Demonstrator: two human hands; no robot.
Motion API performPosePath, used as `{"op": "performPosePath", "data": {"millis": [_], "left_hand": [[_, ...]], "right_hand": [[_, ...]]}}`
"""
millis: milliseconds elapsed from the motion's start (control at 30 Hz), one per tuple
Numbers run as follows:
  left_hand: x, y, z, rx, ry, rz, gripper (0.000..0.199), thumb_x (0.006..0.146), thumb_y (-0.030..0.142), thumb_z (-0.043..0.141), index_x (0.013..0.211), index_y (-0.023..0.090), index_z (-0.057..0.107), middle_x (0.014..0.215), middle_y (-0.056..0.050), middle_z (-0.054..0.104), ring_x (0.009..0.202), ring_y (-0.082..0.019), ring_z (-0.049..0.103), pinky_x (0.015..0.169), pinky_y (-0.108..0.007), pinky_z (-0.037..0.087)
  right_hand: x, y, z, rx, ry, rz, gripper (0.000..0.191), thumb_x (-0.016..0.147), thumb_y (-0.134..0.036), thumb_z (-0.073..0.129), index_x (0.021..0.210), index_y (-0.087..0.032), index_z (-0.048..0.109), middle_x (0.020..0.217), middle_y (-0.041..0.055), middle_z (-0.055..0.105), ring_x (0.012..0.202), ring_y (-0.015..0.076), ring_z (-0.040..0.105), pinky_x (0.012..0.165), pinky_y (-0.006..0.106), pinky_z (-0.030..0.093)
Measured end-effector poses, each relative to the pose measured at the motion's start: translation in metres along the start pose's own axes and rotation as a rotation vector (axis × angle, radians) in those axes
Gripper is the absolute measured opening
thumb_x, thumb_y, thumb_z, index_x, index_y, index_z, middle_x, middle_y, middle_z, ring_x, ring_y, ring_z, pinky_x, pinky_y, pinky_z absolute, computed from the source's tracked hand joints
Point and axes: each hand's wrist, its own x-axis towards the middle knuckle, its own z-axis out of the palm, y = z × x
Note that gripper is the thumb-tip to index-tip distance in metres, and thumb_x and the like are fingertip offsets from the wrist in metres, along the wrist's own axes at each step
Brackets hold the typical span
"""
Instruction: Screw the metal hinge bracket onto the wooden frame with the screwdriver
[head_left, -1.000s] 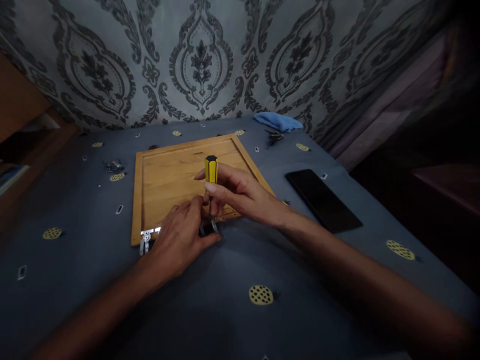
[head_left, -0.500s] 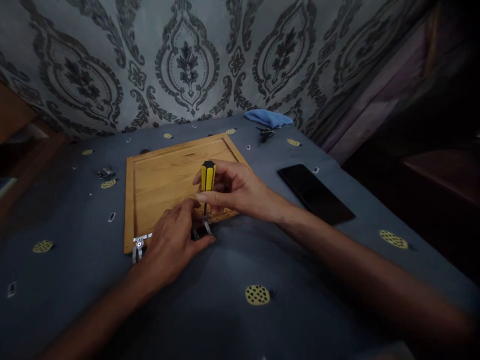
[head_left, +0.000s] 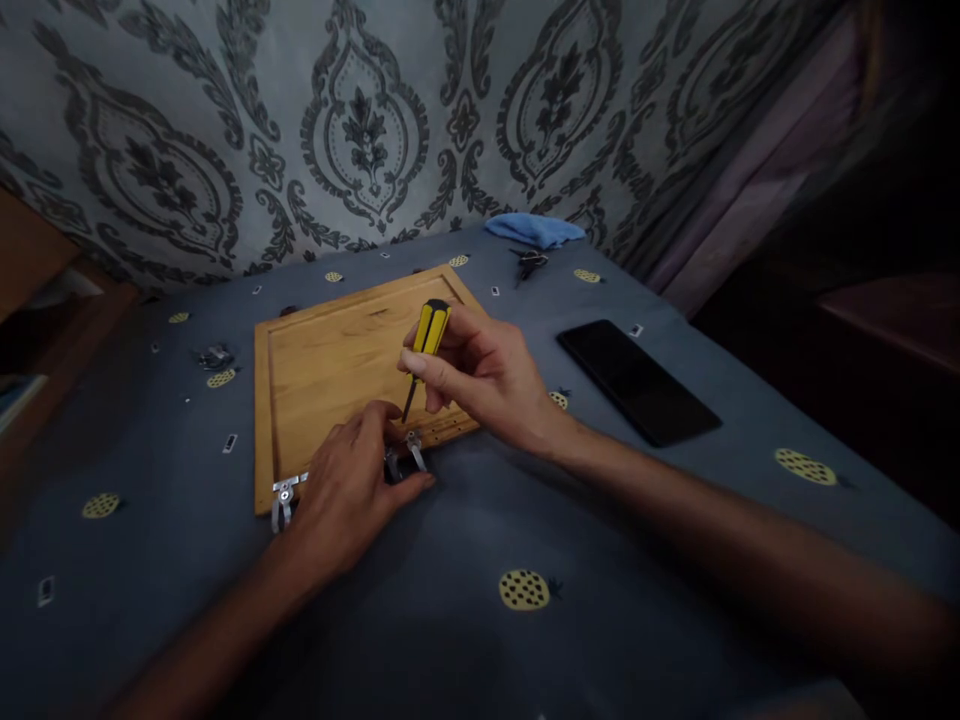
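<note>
Right hand (head_left: 491, 375) pinches yellow-and-black screwdriver (head_left: 431, 330), tip near silver metal hinge (head_left: 417, 457) on tan wooden panel (head_left: 337, 365), centre frame. Left hand (head_left: 349, 490) beside hinge; can't tell its grip. I'd call it screw-driving; next likely needs tip seated.

The location was a home interior, as indicated by the ornate patterned wall covering (head_left: 442, 185), the pineapple-print cloth (head_left: 465, 560), and the wooden furniture (head_left: 34, 245) at far left.
</note>
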Motion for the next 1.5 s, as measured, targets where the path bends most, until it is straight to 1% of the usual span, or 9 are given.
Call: {"op": "performPosePath", "data": {"millis": [233,433,567,767,867,1000,1133,1300,1500], "left_hand": [[0.001,0.002,-0.001,0.013,-0.002,-0.008,0.046,0.081,0.027,0.080,0.115,0.023,0.050,0.106,-0.004,0.073,0.103,-0.029,0.069,0.088,-0.045,0.052],[0.001,0.002,-0.002,0.004,-0.022,-0.013,0.044,0.081,0.027,0.080,0.112,0.023,0.049,0.109,-0.005,0.072,0.104,-0.029,0.067,0.089,-0.045,0.051],[0.001,0.001,-0.001,-0.003,-0.009,-0.009,0.042,0.081,0.026,0.080,0.110,0.023,0.050,0.107,-0.004,0.072,0.102,-0.029,0.067,0.088,-0.046,0.051],[0.001,0.000,-0.001,-0.014,-0.003,0.005,0.040,0.080,0.028,0.080,0.108,0.023,0.051,0.106,-0.005,0.072,0.101,-0.028,0.068,0.088,-0.045,0.052],[0.002,-0.001,-0.001,-0.023,-0.007,0.009,0.042,0.080,0.027,0.079,0.111,0.023,0.051,0.107,-0.005,0.072,0.101,-0.028,0.068,0.089,-0.046,0.052],[0.003,0.000,-0.002,-0.021,-0.018,-0.016,0.042,0.080,0.027,0.080,0.109,0.023,0.050,0.108,-0.005,0.072,0.103,-0.029,0.067,0.090,-0.047,0.051],[0.003,0.002,-0.003,-0.023,-0.037,-0.028,0.039,0.080,0.027,0.080,0.106,0.023,0.050,0.108,-0.005,0.072,0.103,-0.029,0.067,0.089,-0.046,0.050],[0.002,0.000,-0.001,-0.014,-0.008,-0.004,0.041,0.080,0.027,0.079,0.109,0.024,0.050,0.107,-0.004,0.072,0.101,-0.029,0.067,0.088,-0.045,0.049],[0.002,-0.001,0.000,-0.022,-0.006,-0.011,0.040,0.081,0.030,0.079,0.108,0.025,0.050,0.109,-0.003,0.072,0.103,-0.028,0.067,0.087,-0.043,0.049]], "right_hand": [[-0.002,-0.004,-0.003,-0.144,-0.039,0.022,0.038,0.091,-0.053,0.075,0.083,-0.022,0.054,0.071,-0.0050,0.051,0.057,0.0095,0.053,0.051,0.024,0.041],[-0.002,0.002,-0.003,-0.212,-0.055,-0.006,0.039,0.093,-0.055,0.072,0.083,-0.023,0.053,0.072,-0.0040,0.051,0.060,0.0113,0.048,0.052,0.025,0.039],[-0.001,0.005,-0.003,-0.199,-0.057,-0.036,0.041,0.094,-0.055,0.071,0.082,-0.022,0.051,0.070,-0.0054,0.048,0.058,0.0098,0.049,0.052,0.024,0.038],[-0.001,0.004,-0.003,-0.164,-0.080,-0.030,0.040,0.094,-0.052,0.072,0.082,-0.022,0.049,0.069,-0.0066,0.048,0.056,0.0087,0.052,0.051,0.024,0.039],[-0.002,0.003,-0.003,-0.137,-0.102,-0.029,0.039,0.094,-0.050,0.072,0.081,-0.022,0.048,0.068,-0.0074,0.047,0.054,0.0087,0.054,0.051,0.024,0.038],[-0.002,0.003,-0.003,-0.154,-0.084,-0.033,0.040,0.094,-0.051,0.073,0.081,-0.022,0.049,0.070,-0.0058,0.050,0.055,0.0090,0.052,0.050,0.025,0.039],[-0.002,0.003,-0.002,-0.164,-0.085,-0.035,0.039,0.093,-0.050,0.074,0.081,-0.023,0.049,0.067,-0.0065,0.049,0.055,0.0096,0.051,0.049,0.025,0.039],[-0.002,0.006,-0.001,-0.131,-0.103,-0.037,0.038,0.094,-0.048,0.072,0.081,-0.022,0.048,0.068,-0.0073,0.049,0.053,0.0085,0.054,0.047,0.024,0.038],[-0.002,0.007,0.000,-0.082,-0.100,0.019,0.039,0.091,-0.044,0.077,0.082,-0.022,0.047,0.070,-0.0071,0.050,0.056,0.0085,0.056,0.047,0.022,0.040]]}}
